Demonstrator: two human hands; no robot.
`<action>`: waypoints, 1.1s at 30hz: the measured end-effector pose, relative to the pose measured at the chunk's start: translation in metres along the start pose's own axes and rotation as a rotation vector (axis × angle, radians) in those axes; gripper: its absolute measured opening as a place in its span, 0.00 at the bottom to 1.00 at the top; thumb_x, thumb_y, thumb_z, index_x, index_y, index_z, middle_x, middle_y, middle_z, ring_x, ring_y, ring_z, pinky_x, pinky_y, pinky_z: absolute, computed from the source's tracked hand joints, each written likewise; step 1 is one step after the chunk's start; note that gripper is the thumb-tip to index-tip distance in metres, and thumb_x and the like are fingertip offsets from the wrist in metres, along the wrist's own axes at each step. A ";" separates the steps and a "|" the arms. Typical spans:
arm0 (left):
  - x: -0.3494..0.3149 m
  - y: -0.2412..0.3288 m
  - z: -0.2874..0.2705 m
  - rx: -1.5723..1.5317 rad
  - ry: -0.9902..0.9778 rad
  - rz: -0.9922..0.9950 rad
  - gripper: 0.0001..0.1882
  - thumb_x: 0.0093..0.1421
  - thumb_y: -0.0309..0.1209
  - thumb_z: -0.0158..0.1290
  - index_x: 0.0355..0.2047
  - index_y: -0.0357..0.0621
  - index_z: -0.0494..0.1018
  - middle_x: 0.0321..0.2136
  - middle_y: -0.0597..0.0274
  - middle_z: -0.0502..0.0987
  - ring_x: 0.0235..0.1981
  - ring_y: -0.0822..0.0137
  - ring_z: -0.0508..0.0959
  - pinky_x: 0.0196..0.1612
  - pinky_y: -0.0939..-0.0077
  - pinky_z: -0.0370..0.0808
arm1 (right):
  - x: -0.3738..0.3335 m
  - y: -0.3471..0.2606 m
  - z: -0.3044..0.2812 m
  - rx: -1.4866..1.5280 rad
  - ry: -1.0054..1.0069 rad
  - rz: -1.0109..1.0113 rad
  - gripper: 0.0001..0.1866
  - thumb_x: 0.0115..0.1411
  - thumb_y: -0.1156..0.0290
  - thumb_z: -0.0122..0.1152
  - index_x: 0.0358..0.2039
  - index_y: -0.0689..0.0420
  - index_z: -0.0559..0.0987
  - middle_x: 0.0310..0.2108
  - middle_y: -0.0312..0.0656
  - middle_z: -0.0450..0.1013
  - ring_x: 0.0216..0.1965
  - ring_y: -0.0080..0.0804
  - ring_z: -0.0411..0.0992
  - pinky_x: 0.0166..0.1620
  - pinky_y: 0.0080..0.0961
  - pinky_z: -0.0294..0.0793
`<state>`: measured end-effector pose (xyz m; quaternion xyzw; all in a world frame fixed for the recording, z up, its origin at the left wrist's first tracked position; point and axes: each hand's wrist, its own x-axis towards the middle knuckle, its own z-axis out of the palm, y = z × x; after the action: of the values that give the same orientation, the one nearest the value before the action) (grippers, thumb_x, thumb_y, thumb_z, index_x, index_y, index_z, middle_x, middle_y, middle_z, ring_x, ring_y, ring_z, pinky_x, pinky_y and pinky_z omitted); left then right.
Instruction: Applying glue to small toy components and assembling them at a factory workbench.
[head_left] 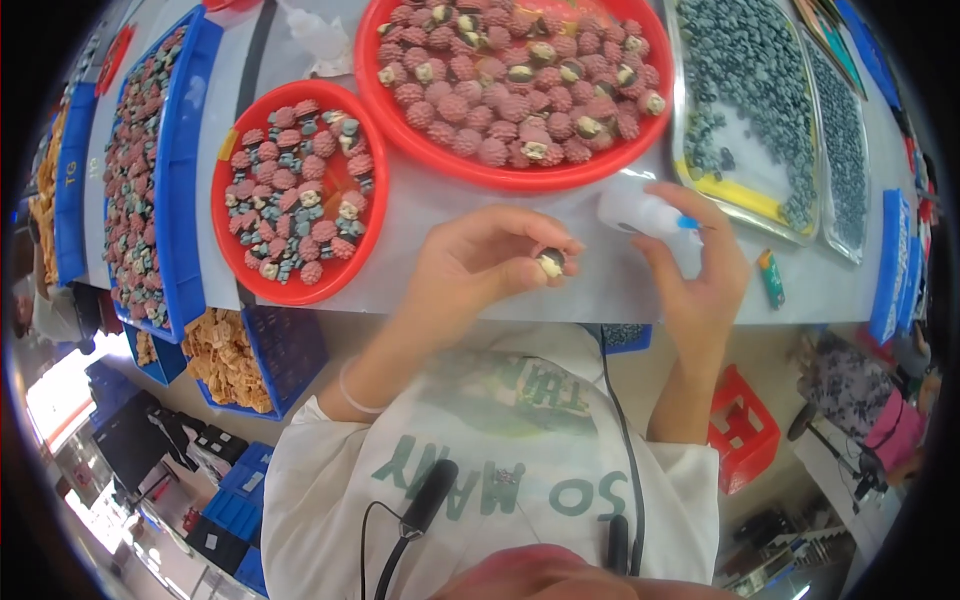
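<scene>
My left hand [470, 265] is closed over the grey table, pinching a small doll head [549, 263] between thumb and fingers. The piece has a cream face and a dark part turned toward me. To its right, my right hand [708, 285] grips a small white squeeze bottle [638, 212] with a blue tip [687, 222]. The bottle lies tilted between thumb and fingers, apart from the piece. Beyond both hands, a large red round tray [505, 180] holds many pink bumpy heads. A smaller red tray [222, 215] at left holds pink-headed figures with grey-blue parts.
At right, a metal tray [690, 150] carries many dark green-grey pieces, with another such tray [852, 215] beyond it. A green lighter [771, 279] lies near the table's front edge. Blue crates [195, 95] stand at left. A red crate [745, 430] is below the table at right.
</scene>
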<state>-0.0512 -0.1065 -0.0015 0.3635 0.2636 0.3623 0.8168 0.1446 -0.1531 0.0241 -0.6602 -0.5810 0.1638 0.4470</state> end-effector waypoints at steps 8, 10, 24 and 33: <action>-0.001 0.000 -0.002 0.029 -0.023 0.002 0.14 0.50 0.28 0.56 0.36 0.36 0.70 0.35 0.55 0.73 0.34 0.66 0.75 0.38 0.76 0.72 | 0.062 0.030 -0.067 -0.301 0.154 -0.120 0.11 0.48 0.82 0.55 0.35 0.59 0.76 0.32 0.38 0.74 0.31 0.25 0.71 0.35 0.19 0.69; 0.000 -0.001 -0.003 0.016 -0.072 0.012 0.12 0.51 0.22 0.53 0.38 0.35 0.69 0.37 0.54 0.74 0.37 0.67 0.75 0.41 0.75 0.72 | 0.086 0.048 -0.074 -0.387 0.110 -0.102 0.10 0.50 0.79 0.54 0.35 0.59 0.76 0.32 0.38 0.74 0.30 0.24 0.71 0.35 0.19 0.69; -0.001 -0.001 -0.006 0.037 -0.120 0.010 0.11 0.51 0.20 0.52 0.37 0.35 0.69 0.36 0.56 0.73 0.36 0.69 0.75 0.41 0.77 0.72 | 0.144 0.116 -0.078 -0.509 -0.115 -0.058 0.10 0.48 0.79 0.56 0.34 0.58 0.76 0.30 0.41 0.72 0.30 0.31 0.71 0.34 0.23 0.70; -0.002 0.000 -0.006 0.018 -0.118 0.001 0.11 0.51 0.19 0.53 0.37 0.35 0.69 0.36 0.57 0.73 0.36 0.69 0.74 0.42 0.77 0.71 | 0.128 0.103 -0.076 -0.515 -0.085 -0.140 0.13 0.45 0.80 0.59 0.34 0.58 0.74 0.26 0.39 0.72 0.27 0.27 0.70 0.31 0.21 0.70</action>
<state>-0.0562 -0.1056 -0.0050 0.3917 0.2181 0.3383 0.8274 0.2986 -0.0590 0.0242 -0.7029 -0.6660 0.0071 0.2498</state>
